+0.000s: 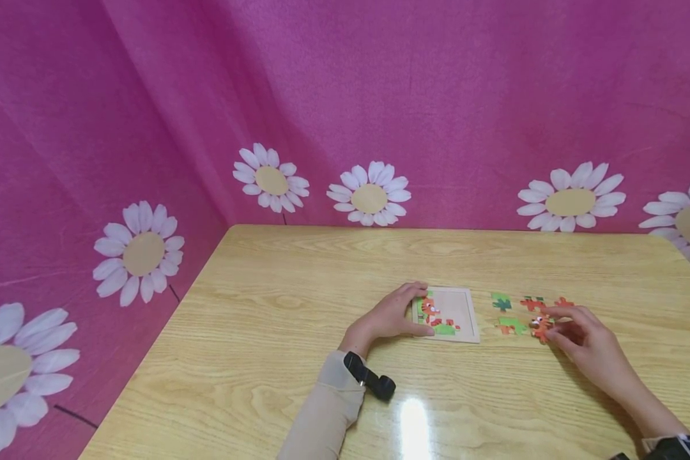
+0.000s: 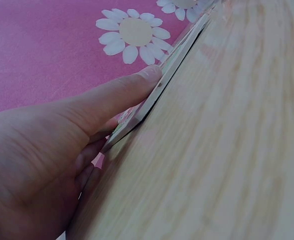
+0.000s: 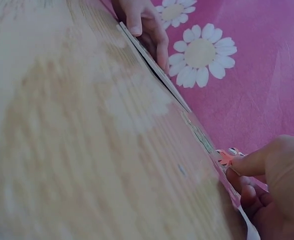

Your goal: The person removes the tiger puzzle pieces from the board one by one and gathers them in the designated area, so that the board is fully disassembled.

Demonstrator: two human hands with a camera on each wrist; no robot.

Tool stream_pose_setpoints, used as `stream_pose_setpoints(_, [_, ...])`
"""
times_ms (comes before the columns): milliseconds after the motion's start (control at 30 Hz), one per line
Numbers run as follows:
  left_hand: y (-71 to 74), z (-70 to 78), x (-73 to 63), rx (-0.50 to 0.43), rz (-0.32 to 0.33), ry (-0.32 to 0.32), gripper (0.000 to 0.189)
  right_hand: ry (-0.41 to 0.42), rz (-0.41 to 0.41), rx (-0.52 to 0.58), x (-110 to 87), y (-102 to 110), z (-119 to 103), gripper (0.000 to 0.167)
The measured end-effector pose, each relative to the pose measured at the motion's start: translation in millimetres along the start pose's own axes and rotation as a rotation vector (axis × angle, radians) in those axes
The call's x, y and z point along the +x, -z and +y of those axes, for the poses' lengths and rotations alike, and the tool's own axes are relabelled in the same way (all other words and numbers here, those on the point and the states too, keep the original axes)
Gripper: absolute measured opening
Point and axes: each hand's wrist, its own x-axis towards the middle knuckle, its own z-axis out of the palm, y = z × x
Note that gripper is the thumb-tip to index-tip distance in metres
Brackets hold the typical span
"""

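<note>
Beige sleeve [image 1: 324, 412] lay at lower centre; left fingers [image 1: 420, 329] gripped a tray [image 1: 460, 310] holding puzzle pieces [image 1: 446, 330], right fingers [image 1: 569, 312] pinched another piece [image 1: 539, 327].

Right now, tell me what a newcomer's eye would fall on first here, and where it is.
Probably the magenta cloth with its big daisy prints, rising behind and to the left of the wooden table. Next, on the table, the partly filled jigsaw tray, held at its left side by the left hand. To the tray's right, the right hand pinches an orange jigsaw piece beside other loose pieces.
</note>
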Motion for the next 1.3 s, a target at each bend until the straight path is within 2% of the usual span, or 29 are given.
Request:
stream_pose_setpoints(133, [0.2,0.1,0.7,0.003,0.0,-0.002,0.078,-0.021,-0.009,-0.028,-0.2,2,2,0.033])
stream_pose_setpoints(400, [-0.7,-1.3,0.9,-0.002,0.003,0.007,0.079,-0.002,-0.004,0.002,0.3,2,2,0.032])
stream_pose_setpoints(533, [0.0,-0.8,0.4,-0.009,0.002,0.01,0.079,-0.016,-0.008,-0.039,2.4,4,4,0.032])
stream_pose_setpoints(800, [0.3,0.0,-0.4,-0.02,-0.004,0.011,0.078,-0.059,-0.07,-0.093,2.8,8,7,0.029])
stream_pose_setpoints(1300, [0.7,1.2,-0.7,-0.021,-0.001,0.006,0.077,-0.015,-0.103,-0.105,3.1,8,12,0.026])
